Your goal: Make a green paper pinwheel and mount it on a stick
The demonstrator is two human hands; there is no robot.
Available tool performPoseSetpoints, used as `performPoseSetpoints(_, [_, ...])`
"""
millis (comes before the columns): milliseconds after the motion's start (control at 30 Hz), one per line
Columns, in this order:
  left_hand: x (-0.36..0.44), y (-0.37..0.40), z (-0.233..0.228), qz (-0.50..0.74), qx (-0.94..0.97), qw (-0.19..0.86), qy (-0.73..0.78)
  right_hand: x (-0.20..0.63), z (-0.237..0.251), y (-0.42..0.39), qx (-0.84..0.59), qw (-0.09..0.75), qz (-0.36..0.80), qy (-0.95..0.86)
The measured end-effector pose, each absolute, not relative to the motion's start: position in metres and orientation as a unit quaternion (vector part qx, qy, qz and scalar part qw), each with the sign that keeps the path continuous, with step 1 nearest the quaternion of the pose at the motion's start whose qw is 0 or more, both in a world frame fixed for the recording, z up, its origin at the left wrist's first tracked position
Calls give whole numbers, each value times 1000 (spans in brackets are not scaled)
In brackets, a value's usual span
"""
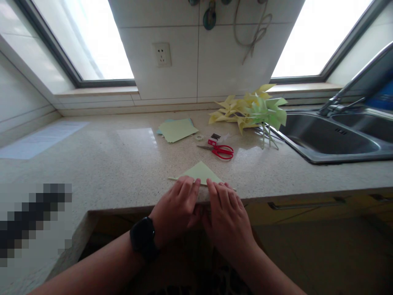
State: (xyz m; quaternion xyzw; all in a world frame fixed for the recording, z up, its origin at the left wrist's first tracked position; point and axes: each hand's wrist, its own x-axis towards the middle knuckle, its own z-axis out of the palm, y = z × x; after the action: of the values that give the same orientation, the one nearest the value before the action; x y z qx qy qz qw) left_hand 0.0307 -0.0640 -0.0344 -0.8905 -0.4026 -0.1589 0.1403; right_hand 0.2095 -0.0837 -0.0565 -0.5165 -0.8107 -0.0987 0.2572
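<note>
A pale green sheet of paper [201, 169] lies at the counter's front edge, one corner pointing away from me. Its near side is rolled into a thin tube whose ends stick out past my fingers on both sides. My left hand [176, 200], below a black watch [143, 235], has bent fingers pressed on the left part of the roll. On the right part rest the fingers of my right hand [227, 209], close together. Both thumbs are low by the counter edge, partly hidden. Just beyond the sheet lie red-handled scissors [222, 151].
Behind are a stack of coloured paper [178, 130], a small roll of tape [199, 137] and a small red box [214, 139]. Yellow and green paper pinwheels [248, 108] lie left of the steel sink [325, 133]. A printed sheet [43, 137] is far left.
</note>
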Motion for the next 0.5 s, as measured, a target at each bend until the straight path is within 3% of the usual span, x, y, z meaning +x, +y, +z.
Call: performPoseSetpoints(500, [28,-60,-33,-158,-900,120,-389,210,-50,-85,-529,256,-93,-804])
